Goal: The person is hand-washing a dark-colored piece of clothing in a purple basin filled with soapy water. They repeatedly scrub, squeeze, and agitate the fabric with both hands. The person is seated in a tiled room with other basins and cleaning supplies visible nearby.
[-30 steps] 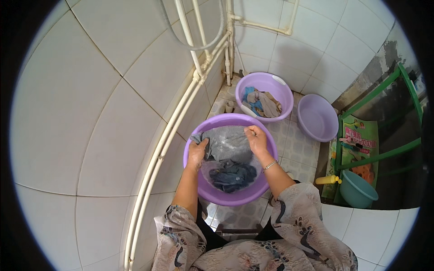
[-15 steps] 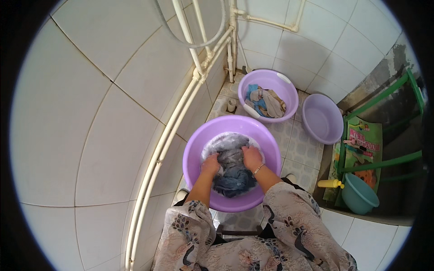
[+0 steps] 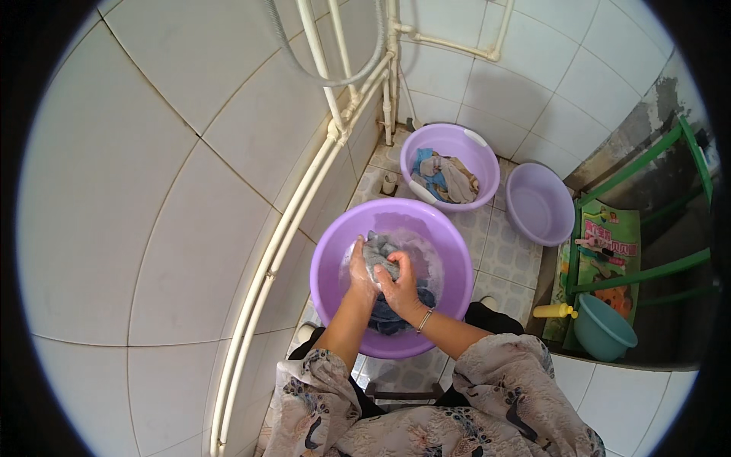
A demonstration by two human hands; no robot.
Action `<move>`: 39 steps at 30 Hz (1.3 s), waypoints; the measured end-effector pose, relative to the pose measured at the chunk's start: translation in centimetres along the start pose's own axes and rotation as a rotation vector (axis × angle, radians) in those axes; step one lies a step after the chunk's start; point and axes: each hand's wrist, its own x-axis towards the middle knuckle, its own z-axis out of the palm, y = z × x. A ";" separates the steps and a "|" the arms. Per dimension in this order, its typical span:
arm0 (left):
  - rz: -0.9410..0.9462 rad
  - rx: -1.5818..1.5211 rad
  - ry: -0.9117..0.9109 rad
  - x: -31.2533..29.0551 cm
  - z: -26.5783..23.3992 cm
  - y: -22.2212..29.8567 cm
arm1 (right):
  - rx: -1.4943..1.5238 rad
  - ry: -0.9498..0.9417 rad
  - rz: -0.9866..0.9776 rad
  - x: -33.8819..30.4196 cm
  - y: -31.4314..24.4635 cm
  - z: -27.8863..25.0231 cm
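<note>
A large purple basin (image 3: pixel 324 263) with soapy water stands on the floor before me. Over the water, a bunched wet grey cloth (image 3: pixel 378 250) is squeezed between my two hands. My left hand (image 3: pixel 359 266) cups its left side. On the other side, my right hand (image 3: pixel 401 278) presses into it with curled fingers, a bracelet on that wrist. Below my hands, a dark blue wet cloth (image 3: pixel 390 318) lies in the foamy water.
Behind it sit a lilac basin (image 3: pixel 487 171) holding several clothes (image 3: pixel 448 179) and a smaller lilac tub (image 3: pixel 541 204). At right are a green metal rack (image 3: pixel 643 273), a yellow bottle (image 3: pixel 552 311) and a teal basin (image 3: pixel 605 327). Cream pipes (image 3: pixel 268 276) run along the left wall.
Both hands have come closer together and lifted the grey cloth, gathering it into a bunch. The dark blue cloth stays in the water, and more foam shows at the right.
</note>
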 end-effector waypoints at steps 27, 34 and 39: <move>0.309 1.695 0.326 -1.5 -0.2 3.6 | -0.681 -0.526 0.316 6.9 0.9 -4.4; 0.176 2.406 0.226 -0.5 -6.6 1.8 | -1.037 -0.810 0.278 2.8 9.9 -5.1; 0.168 2.247 0.215 2.0 -10.6 3.2 | -0.934 -0.873 0.359 4.1 10.6 -5.3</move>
